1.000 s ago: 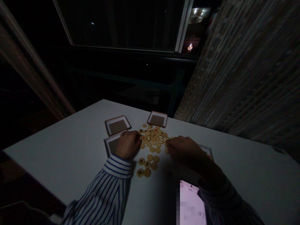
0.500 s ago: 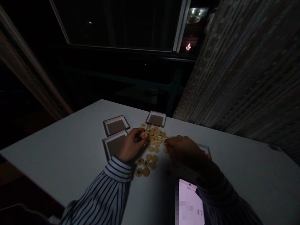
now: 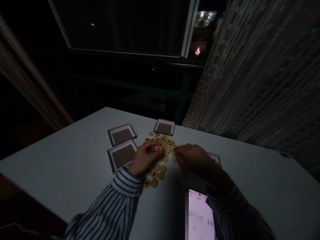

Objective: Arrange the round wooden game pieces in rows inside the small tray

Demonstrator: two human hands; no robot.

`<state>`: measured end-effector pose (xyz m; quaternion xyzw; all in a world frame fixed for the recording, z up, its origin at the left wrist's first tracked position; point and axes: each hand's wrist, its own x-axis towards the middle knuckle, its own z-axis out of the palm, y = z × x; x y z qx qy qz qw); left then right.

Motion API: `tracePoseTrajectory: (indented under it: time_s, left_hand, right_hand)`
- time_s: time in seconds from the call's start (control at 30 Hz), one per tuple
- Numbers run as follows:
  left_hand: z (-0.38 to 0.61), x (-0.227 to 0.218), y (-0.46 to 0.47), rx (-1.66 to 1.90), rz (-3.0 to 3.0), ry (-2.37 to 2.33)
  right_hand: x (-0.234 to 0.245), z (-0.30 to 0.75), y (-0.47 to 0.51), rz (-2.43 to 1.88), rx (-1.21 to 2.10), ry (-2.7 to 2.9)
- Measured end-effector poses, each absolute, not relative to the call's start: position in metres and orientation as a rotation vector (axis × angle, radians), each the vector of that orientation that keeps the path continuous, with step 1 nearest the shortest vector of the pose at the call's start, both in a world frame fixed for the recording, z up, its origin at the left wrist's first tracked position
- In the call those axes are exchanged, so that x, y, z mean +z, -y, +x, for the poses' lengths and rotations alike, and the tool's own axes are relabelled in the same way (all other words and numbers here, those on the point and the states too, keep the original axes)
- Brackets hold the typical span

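My left hand [image 3: 145,156] is closed around a Chinese chess piece [image 3: 158,149] with a red character, gripped between thumb and fingers over the left side of the pile. At the pile's right edge, my right hand [image 3: 192,160] has its fingers pinched on a pale Chinese chess piece [image 3: 174,151]; the hand partly hides what lies beneath. Several wooden discs [image 3: 163,138] lie heaped between and beyond the hands, some showing red or black characters. Closer to me is a looser group of discs [image 3: 154,174], some face down and some with black characters.
Shallow box trays stand about: one at the back [image 3: 164,127], one at left [image 3: 122,134], another just nearer [image 3: 122,155]. A further tray [image 3: 215,158] is partly hidden behind my right hand. A lit phone [image 3: 201,213] lies on the white table [image 3: 75,160]. Strand curtains [image 3: 250,83] hang at right.
My left hand has shifted right and slightly toward me with the red-marked piece, over the pile's near left part. My right hand stays nearly in place. The view has moved slightly.
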<state>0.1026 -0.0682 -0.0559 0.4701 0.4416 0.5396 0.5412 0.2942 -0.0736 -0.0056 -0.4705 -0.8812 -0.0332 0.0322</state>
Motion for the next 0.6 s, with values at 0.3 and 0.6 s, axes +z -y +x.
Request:
tracePoseTrajectory:
  time_s: [0.3,0.6]
  left_hand:
    - [0.113,-0.061,0.075,1.22,0.995,-0.948]
    - [0.118,-0.056,0.081,1.189,1.02,-0.923]
  right_hand:
    - [0.003,0.297,0.081,-1.46,-0.037,2.639]
    - [0.019,0.303,0.091,-1.485,0.063,2.574]
